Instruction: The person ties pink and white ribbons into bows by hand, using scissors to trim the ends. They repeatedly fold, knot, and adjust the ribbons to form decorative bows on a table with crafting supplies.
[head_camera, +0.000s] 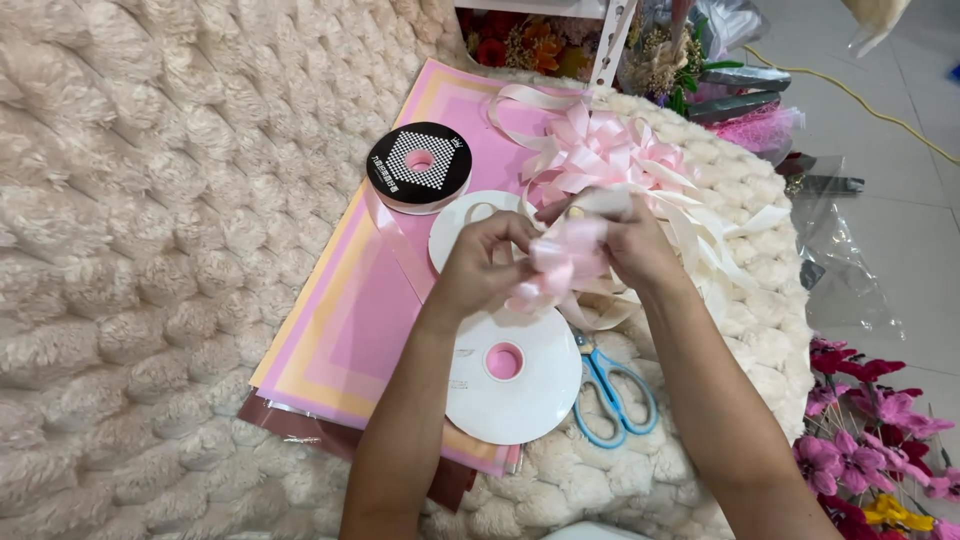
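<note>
Both hands meet above the pink paper, pinching a bunch of looped pale pink ribbon (565, 262). My left hand (482, 268) grips the loops from the left, and my right hand (632, 248) holds them from the right. Cream ribbon tails (712, 252) trail off to the right. A finished pink ribbon bow (600, 150) lies just beyond the hands. Under my wrists sits a white ribbon spool (525, 385) with a pink core. A second white spool (455, 228) shows behind my left hand.
A spool with a black checkered top (419, 160) rests on stacked pink and peach paper sheets (345, 320). Blue-handled scissors (612, 388) lie right of the white spool. All sits on a fluffy cream blanket (150, 250). Artificial flowers (870, 440) and cellophane lie on the floor.
</note>
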